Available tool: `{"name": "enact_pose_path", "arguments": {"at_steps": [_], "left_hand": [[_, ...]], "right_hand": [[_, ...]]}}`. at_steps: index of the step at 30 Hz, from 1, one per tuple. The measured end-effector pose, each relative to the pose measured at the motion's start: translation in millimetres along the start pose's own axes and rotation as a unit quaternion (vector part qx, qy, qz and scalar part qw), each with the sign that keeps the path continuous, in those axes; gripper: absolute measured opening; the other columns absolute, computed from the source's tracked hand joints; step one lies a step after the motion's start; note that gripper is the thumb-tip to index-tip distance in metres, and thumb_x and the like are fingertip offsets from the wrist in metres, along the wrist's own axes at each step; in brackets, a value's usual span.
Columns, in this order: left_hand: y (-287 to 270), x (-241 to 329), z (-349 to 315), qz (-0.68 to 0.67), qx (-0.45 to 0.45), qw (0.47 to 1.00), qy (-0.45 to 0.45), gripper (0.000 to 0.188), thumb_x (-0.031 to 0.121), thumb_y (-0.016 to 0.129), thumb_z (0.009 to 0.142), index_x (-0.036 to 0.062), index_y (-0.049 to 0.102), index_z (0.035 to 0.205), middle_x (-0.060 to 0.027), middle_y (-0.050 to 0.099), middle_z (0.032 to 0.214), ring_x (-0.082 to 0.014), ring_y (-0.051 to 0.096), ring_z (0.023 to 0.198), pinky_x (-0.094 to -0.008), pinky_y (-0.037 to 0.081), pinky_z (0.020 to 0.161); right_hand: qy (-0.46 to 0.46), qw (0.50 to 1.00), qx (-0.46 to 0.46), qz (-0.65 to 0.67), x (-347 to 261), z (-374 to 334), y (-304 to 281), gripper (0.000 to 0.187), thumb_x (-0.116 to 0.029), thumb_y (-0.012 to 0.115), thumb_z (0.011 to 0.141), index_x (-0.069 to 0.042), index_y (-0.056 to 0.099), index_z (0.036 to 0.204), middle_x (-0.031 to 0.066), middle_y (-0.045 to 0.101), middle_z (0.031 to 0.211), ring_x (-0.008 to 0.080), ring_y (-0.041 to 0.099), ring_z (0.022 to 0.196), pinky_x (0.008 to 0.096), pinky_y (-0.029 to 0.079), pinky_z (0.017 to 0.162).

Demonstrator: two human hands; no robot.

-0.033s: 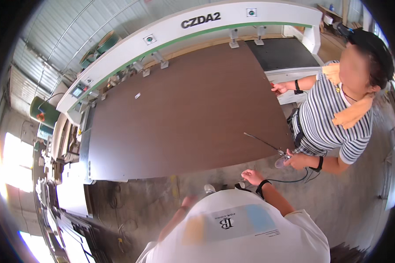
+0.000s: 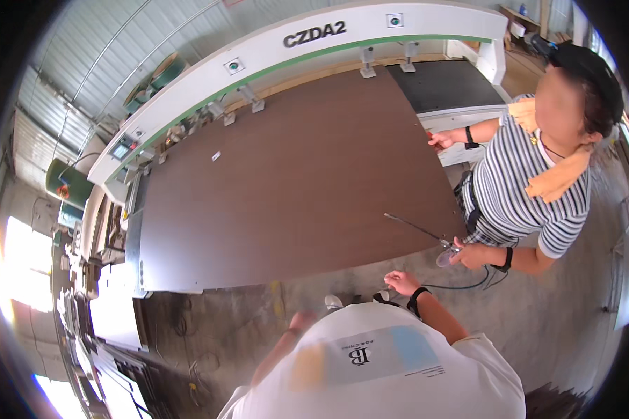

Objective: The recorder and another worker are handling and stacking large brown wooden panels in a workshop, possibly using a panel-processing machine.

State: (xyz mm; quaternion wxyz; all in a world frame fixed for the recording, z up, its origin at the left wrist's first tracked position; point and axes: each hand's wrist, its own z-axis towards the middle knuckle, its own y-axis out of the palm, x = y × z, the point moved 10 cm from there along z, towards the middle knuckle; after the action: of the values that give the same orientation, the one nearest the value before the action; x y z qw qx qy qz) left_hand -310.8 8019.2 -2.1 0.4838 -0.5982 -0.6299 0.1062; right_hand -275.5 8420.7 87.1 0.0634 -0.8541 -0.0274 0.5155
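Note:
My right hand [image 2: 402, 283] hangs in front of my body, just off the near edge of a large brown panel [image 2: 300, 174]. Its fingers are loosely curled and hold nothing that I can see. Low at my left side, my left hand [image 2: 302, 321] is blurred and partly covered by my white shirt, so its fingers do not show. At the panel's right end, a co-worker holds a spray gun [image 2: 449, 250] with a long thin nozzle over the panel. The co-worker's other hand [image 2: 440, 141] is at the panel's right edge.
A white machine beam [image 2: 272, 49] with clamp feet spans the panel's far side. A dark hose [image 2: 461, 286] runs from the spray gun past my right hand. Stacked boards [image 2: 115, 314] stand at the left. A green tank [image 2: 66, 183] is beyond them.
The whole view has shifted slightly to the left. Both my hands and the co-worker's hands keep nearly the same places.

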Motion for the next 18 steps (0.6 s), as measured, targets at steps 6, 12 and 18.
{"name": "enact_pose_path", "arguments": {"at_steps": [6, 12, 18], "left_hand": [[-33.2, 88.8, 15.6, 0.041, -0.019, 0.993, 0.108, 0.012, 0.019, 0.052, 0.076, 0.0114, 0.061, 0.081, -0.0063, 0.059, 0.087, -0.025, 0.058, 0.085, -0.038, 0.05, 0.072], [-6.1, 66.3, 27.8, -0.028, -0.09, 0.99, 0.102, 0.016, 0.02, 0.053, 0.076, 0.0133, 0.061, 0.088, -0.0068, 0.059, 0.091, -0.0239, 0.056, 0.091, -0.0357, 0.047, 0.081], [16.2, 20.4, 49.5, 0.011, -0.111, 0.992, 0.063, 0.014, 0.018, 0.053, 0.073, 0.014, 0.061, 0.083, -0.0096, 0.06, 0.083, -0.022, 0.057, 0.089, -0.0364, 0.047, 0.077]], "right_hand": [[-0.049, 0.989, 0.077, -0.115, -76.3, 2.6, -46.7, 0.042, -0.043, 0.049, 0.086, -0.008, 0.058, 0.109, 0.0103, 0.06, 0.109, 0.0278, 0.057, 0.098, 0.0369, 0.044, 0.083], [-0.132, 0.974, 0.177, -0.058, -192.1, 18.7, -96.7, 0.04, -0.04, 0.053, 0.086, -0.01, 0.057, 0.112, 0.0077, 0.063, 0.102, 0.0239, 0.06, 0.092, 0.0331, 0.047, 0.077], [-0.124, 0.991, 0.043, -0.038, -134.6, -46.3, -59.7, 0.031, -0.04, 0.051, 0.086, -0.015, 0.061, 0.101, 0.0078, 0.064, 0.087, 0.0255, 0.06, 0.083, 0.036, 0.046, 0.073]]}}
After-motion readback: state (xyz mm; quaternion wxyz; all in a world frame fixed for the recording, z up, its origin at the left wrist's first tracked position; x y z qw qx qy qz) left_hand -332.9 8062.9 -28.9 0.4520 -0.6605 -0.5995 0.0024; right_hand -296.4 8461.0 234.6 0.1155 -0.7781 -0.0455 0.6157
